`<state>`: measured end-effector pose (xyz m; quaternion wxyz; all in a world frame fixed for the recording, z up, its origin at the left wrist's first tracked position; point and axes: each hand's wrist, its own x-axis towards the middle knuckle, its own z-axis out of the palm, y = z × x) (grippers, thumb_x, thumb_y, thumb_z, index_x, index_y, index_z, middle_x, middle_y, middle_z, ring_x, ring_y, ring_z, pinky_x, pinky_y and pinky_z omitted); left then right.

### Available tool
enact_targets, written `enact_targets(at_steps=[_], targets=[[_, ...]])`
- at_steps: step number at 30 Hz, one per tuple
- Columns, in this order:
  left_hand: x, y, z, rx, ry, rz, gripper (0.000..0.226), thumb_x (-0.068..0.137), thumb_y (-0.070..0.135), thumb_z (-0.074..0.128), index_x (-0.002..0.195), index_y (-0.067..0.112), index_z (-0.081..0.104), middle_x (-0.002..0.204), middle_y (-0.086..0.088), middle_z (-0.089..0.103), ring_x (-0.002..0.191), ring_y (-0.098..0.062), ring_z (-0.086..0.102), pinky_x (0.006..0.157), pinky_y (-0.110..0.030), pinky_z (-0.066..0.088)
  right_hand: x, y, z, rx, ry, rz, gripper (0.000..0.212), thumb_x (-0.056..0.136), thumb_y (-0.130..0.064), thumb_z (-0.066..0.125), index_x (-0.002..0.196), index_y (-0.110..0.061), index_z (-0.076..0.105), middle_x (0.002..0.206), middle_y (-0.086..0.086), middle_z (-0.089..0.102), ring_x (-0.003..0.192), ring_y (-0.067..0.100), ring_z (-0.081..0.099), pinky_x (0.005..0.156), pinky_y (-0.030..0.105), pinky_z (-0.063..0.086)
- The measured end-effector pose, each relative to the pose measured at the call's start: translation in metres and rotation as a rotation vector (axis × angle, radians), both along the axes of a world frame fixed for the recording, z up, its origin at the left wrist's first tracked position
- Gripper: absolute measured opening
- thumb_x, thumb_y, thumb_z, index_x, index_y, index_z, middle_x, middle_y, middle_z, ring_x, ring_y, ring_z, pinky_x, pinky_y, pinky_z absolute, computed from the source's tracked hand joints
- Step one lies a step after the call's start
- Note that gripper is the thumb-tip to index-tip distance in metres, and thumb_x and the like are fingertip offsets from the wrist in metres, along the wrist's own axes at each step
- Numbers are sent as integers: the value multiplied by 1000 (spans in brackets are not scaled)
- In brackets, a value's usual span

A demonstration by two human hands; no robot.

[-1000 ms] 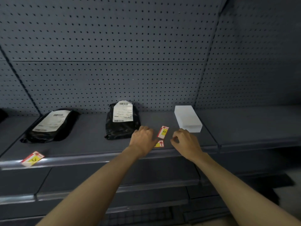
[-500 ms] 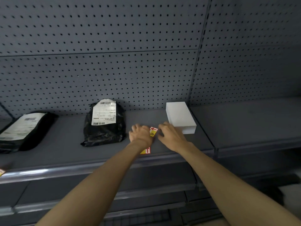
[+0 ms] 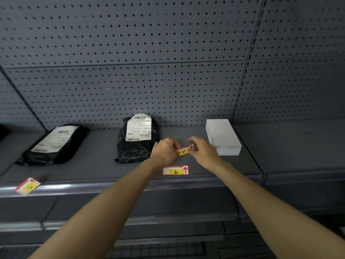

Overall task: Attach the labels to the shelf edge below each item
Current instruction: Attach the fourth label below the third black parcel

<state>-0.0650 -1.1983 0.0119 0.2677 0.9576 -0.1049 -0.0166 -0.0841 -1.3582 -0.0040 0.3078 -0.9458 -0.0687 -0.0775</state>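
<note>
Here, in the head view, the left hand [image 3: 165, 150] and right hand [image 3: 202, 151] are pinching the ends of the D label [image 3: 183, 150], holding it above the shelf [image 3: 93, 171]. The E label [image 3: 175, 170] is lying flat near the shelf edge [image 3: 112, 187], between the forearms.

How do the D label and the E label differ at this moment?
The D label is pinched between the left hand and right hand, lifted and tilted; the E label lies flat and untouched on the shelf. D is partly covered by fingers; E shows whole. Both are red-edged with a yellow patch and a red arrow.
</note>
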Motion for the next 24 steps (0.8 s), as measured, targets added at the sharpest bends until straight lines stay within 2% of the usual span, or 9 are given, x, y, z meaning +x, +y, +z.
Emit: enact_targets(at_steps=[3,7,10,13,15,20,24], targets=[[-9,33,5,-40,3,5,5,82,23,69,87,23,70,86,-1,71,86,-21,66,80,-35,52,-5,27,7,43,-28,42,9,90,-17,63,98,-13,66,96,-1,63,80,13,60,74,37,53],[-27,82,8,-82,-20,48,9,81,23,69,90,24,71,90,-2,71,87,-22,65,78,-37,54,-22,72,21,180,-11,95,7,91,-9,61,92,-8,68,72,-6,59,55,4,53,54,26,48],[-45,119,7,-14,-130,52,16,84,22,65,99,20,68,97,-4,68,91,-24,61,80,-42,53,-35,102,22,216,-9,109,9,92,-7,58,91,-8,67,66,3,63,44,12,58,47,33,52],[-66,154,-2,97,-247,42,18,86,21,62,102,14,66,100,-9,64,97,-28,58,81,-45,51,-46,123,17,185,-24,119,10,91,-6,58,93,-7,69,60,-6,56,47,6,54,50,29,47],[-79,173,-11,168,-278,24,19,86,17,60,103,10,64,103,-12,63,99,-32,57,83,-44,49,-53,134,13,164,-44,130,11,91,-5,59,94,-5,70,65,-10,54,55,1,49,58,26,41],[-102,197,-39,260,-300,-63,21,87,16,56,105,9,64,109,-11,63,103,-32,57,87,-41,45,-65,147,0,133,-98,96,13,90,-6,58,93,-6,71,85,3,65,71,11,55,66,26,42],[-112,200,-56,338,-291,-117,36,89,21,55,124,15,60,125,-5,58,113,-27,51,96,-40,42,-74,149,-7,92,-117,87,12,91,-8,57,92,-7,69,87,4,66,74,14,57,65,28,44]])
